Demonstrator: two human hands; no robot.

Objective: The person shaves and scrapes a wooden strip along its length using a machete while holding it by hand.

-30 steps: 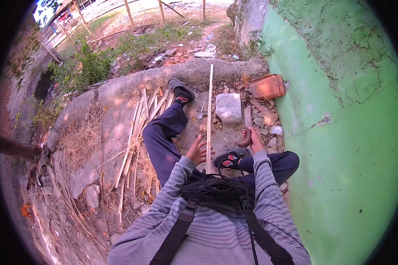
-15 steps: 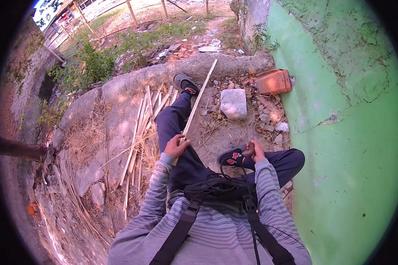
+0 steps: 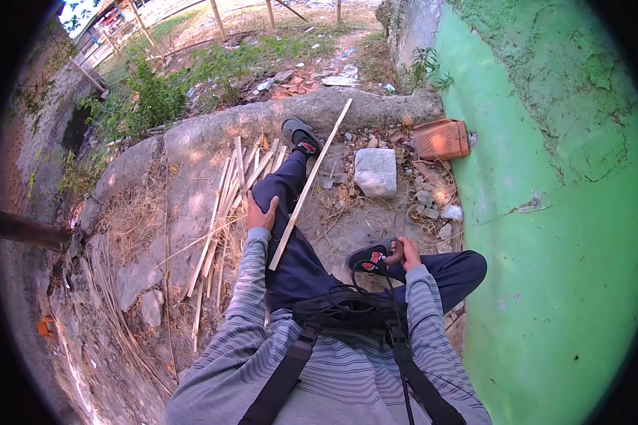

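My left hand (image 3: 262, 212) rests on my left thigh with its thumb and fingers apart, holding nothing. Just right of it, a long pale wooden strip (image 3: 310, 185) leans over the thigh, its far end reaching toward the low stone ledge. My right hand (image 3: 410, 255) is closed round a dark brown, rounded handle-like piece (image 3: 395, 252) above my right shoe; whether a blade is attached cannot be made out. Beyond my left hand and to its left, a loose pile of similar strips (image 3: 223, 202) lies on the ground.
A pale stone block (image 3: 376, 172) and an orange hollow brick (image 3: 441, 139) lie ahead, with rubble around them. The green wall (image 3: 546, 262) stands close on my right. A low stone ledge (image 3: 227, 120) crosses in front of my left shoe (image 3: 301, 134).
My left hand has let go of the wooden strip and moved up and left onto my thigh. The strip now lies across the leg. My right hand has shifted slightly, still round the brown piece.
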